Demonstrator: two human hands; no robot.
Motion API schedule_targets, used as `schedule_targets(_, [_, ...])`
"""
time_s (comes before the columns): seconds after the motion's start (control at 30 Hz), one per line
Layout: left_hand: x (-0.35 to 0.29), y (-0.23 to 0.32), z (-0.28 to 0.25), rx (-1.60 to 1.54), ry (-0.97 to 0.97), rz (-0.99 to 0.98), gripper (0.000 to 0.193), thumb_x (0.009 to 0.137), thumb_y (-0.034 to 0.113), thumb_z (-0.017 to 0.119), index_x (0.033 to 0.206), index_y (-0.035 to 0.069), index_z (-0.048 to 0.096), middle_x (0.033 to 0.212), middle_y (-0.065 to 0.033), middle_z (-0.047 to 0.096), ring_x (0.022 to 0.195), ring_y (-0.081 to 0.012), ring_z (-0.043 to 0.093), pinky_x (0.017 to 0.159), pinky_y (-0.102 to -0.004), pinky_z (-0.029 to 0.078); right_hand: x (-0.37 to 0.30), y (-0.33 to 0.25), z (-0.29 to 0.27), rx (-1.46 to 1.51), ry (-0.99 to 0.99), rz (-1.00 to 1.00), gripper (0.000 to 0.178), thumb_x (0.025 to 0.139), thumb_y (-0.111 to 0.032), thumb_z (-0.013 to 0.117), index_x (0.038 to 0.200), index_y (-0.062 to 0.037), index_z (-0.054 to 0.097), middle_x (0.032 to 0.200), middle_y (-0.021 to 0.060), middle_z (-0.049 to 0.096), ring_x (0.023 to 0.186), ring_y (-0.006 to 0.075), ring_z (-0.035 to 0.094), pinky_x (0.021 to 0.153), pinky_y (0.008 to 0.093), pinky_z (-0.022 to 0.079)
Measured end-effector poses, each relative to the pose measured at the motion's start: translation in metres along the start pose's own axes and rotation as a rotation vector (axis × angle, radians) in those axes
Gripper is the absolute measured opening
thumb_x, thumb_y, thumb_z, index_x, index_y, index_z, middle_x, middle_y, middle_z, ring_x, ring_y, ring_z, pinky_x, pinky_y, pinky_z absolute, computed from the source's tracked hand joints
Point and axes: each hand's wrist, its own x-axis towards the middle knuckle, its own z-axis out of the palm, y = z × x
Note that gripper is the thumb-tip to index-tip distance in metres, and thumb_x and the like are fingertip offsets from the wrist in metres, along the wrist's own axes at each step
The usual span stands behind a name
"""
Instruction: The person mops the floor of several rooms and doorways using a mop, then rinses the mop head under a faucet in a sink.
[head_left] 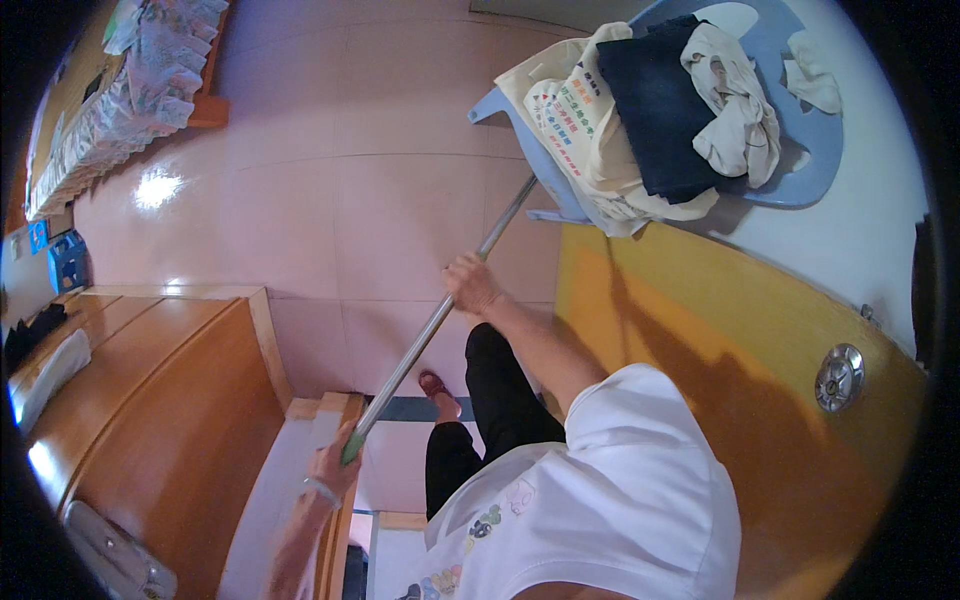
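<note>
A long metal pole (pixel 408 358) with a green end cap (pixel 352 447) runs slantwise across the view, from the lower left up to the blue plastic chair (pixel 822 170). My left hand (pixel 330 468) is closed round it close to the green end. Farther up, near its middle, my right hand (pixel 472 284) grips the same pole. Its far end passes behind the chair's leg, so whatever is fixed there is hidden. On the chair lie a cream cloth bag (pixel 565 120), a folded dark blue cloth (pixel 655 110) and a crumpled whitish cloth (pixel 740 110).
To the right stands a yellow-brown wooden door (pixel 700 310) with a round metal lock (pixel 839 378). An orange-brown wooden cabinet (pixel 190 400) is at the left. A table with a frilled cloth (pixel 150 100) stands far left, on the pink tiled floor (pixel 400 110). A blue box (pixel 68 262) sits beyond the cabinet.
</note>
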Motion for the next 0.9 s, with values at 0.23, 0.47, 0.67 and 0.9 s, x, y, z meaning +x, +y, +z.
schedule_targets(0.23, [0.026,0.013,0.035,-0.137,0.017,0.135,0.053,0.071,0.010,0.057,0.121,0.017,0.042,0.082,-0.0224,0.058,0.078,-0.0385,0.057,0.067,-0.0431,0.046,-0.012,0.041,-0.037,-0.061,-0.018,0.078,0.013,0.061,-0.023,0.056,0.060,-0.0100,0.054,0.063,0.0071,0.053,0.071,0.0239,0.054,0.074,0.0356,0.039])
schedule_targets(0.47, [-0.066,0.013,-0.040,0.140,0.082,0.057,0.052,0.070,0.007,0.057,0.120,0.015,0.045,0.078,-0.0179,0.061,0.076,-0.0335,0.060,0.065,-0.0419,0.047,-0.004,-0.036,-0.010,0.000,-0.034,0.061,0.012,0.060,-0.023,0.055,0.059,-0.0111,0.054,0.067,0.0058,0.058,0.075,0.0214,0.056,0.076,0.0379,0.038])
schedule_targets(0.67, [-0.182,-0.050,-0.029,0.249,0.382,0.148,0.053,0.070,0.012,0.060,0.120,0.014,0.046,0.084,-0.0158,0.062,0.073,-0.0322,0.060,0.066,-0.0403,0.048,0.009,-0.172,-0.019,0.054,-0.050,0.033,0.011,0.051,-0.019,0.057,0.055,-0.0113,0.051,0.060,0.0070,0.054,0.066,0.0230,0.054,0.069,0.0360,0.038])
schedule_targets(0.9, [-0.300,-0.158,0.128,0.139,0.367,0.087,0.053,0.073,0.013,0.061,0.123,0.012,0.043,0.071,-0.0211,0.058,0.066,-0.0355,0.059,0.059,-0.0391,0.048,-0.064,-0.303,0.022,0.026,-0.248,-0.306,0.009,0.052,-0.018,0.059,0.058,-0.0127,0.054,0.059,0.0056,0.055,0.066,0.0233,0.055,0.068,0.0354,0.038])
